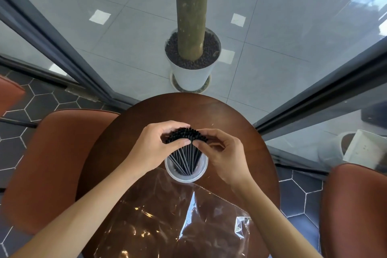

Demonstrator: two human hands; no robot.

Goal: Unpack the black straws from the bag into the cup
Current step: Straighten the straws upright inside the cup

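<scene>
A bundle of black straws stands in a clear plastic cup on the round brown table. Their tops fan out above the rim. My left hand curls round the left side of the straw tops, thumb in front and fingers behind. My right hand pinches the right side of the tops with thumb and fingers. The clear plastic bag lies flat and crumpled on the table in front of the cup, with no straws visible inside it.
Brown leather chairs stand at the left and right of the table. A white plant pot with a thick trunk stands on the tiled floor beyond the table. Dark window frames run along both sides.
</scene>
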